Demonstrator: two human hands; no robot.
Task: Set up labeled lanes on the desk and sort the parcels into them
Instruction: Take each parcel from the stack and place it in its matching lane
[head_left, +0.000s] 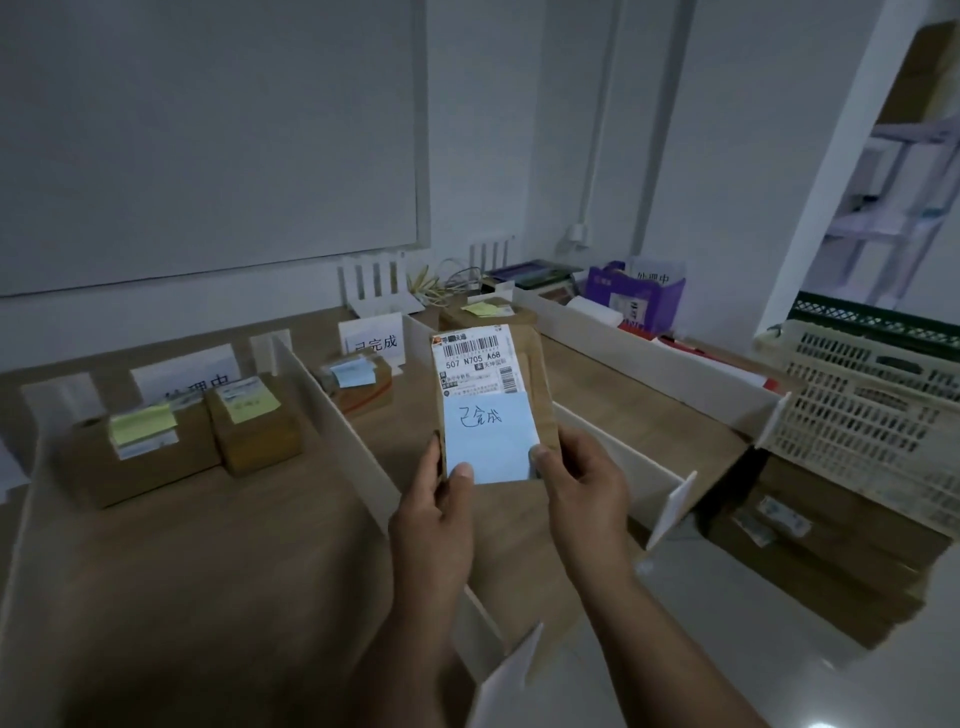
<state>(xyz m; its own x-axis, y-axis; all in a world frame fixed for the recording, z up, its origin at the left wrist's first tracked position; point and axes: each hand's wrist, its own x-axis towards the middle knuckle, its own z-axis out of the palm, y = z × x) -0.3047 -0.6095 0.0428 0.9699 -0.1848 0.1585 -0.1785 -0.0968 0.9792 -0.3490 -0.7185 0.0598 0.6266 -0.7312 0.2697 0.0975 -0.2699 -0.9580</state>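
Note:
I hold a flat brown parcel (535, 374) upright above the desk. It carries a white shipping label and a blue sticky note (491, 441) with handwriting. My left hand (434, 512) grips its lower left edge, thumb on the note. My right hand (584, 486) grips the lower right corner, thumb at the note's edge. White divider boards (337, 415) split the wooden desk (182, 571) into lanes. The left lane has a paper sign (184, 374) and two boxes (140, 452) (254, 423) with yellow notes. The middle lane has a sign (373, 340) and a box (358, 382) with a blue note.
Another parcel (485, 314) with a yellow note lies at the back. A purple bag (636, 299) with a sign stands at the far right. A cream plastic crate (872, 410) sits on stacked cardboard boxes (826, 561) to the right. Cables and a white rack line the wall.

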